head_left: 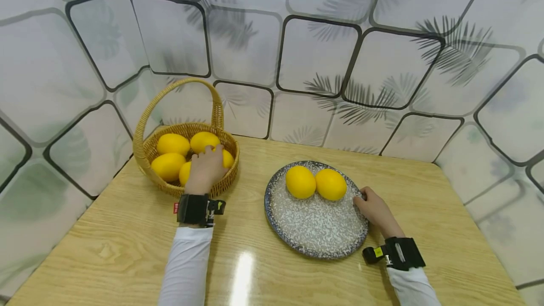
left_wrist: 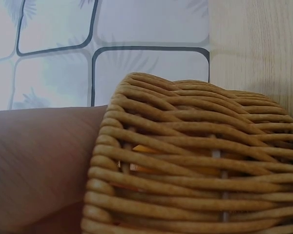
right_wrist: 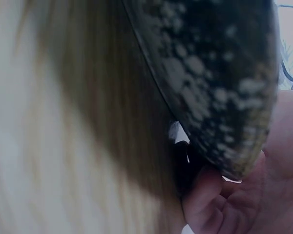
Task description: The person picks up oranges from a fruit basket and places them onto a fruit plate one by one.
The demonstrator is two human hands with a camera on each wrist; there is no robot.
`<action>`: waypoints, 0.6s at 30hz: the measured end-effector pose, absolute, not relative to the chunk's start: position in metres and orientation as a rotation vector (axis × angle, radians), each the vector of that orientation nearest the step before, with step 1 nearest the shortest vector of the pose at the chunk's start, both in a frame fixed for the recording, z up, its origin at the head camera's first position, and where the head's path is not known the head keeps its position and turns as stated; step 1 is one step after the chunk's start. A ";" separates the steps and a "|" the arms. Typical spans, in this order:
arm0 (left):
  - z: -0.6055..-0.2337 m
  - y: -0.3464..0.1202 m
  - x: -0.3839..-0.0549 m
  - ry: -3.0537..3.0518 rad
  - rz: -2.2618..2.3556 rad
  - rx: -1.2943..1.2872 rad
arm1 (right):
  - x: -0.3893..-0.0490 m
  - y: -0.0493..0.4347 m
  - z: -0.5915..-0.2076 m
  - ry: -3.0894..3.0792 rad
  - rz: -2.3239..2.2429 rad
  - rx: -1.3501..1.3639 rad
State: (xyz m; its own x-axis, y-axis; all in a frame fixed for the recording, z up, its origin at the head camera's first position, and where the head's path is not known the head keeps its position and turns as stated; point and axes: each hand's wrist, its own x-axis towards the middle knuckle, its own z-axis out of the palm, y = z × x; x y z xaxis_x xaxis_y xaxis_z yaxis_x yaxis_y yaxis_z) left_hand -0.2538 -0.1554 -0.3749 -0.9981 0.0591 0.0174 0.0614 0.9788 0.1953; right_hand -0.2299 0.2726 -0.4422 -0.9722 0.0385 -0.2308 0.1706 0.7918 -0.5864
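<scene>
In the head view, my left hand (head_left: 207, 168) reaches down into a wicker basket (head_left: 225, 184) and grips a lemon (head_left: 228, 158) at its right side. Most of that lemon and my fingertips are hidden. In the left wrist view, the woven wall (left_wrist: 195, 161) covers my fingers. Several other yellow lemons (head_left: 168, 166) lie around the hand. My right hand (head_left: 376, 209) pinches the right rim of a speckled grey plate (head_left: 318, 230), thumb on top and fingers curled under the edge in the right wrist view. Two lemons (head_left: 300, 182) sit side by side on the plate's far half.
The basket's tall arched handle (head_left: 146, 107) rises above the lemons. A wooden table (head_left: 110, 249) carries basket and plate. Patterned wall panels (head_left: 318, 60) stand close behind and at both sides.
</scene>
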 end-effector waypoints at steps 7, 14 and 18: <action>-0.374 -0.155 -0.252 -3.125 -0.306 -0.084 | -0.230 0.272 -0.441 2.770 -0.924 0.170; -0.372 -0.154 -0.252 -3.132 -0.318 -0.067 | -0.230 0.272 -0.441 2.761 -0.926 0.178; -0.372 -0.154 -0.252 -3.134 -0.315 -0.059 | -0.231 0.272 -0.441 2.758 -0.920 0.187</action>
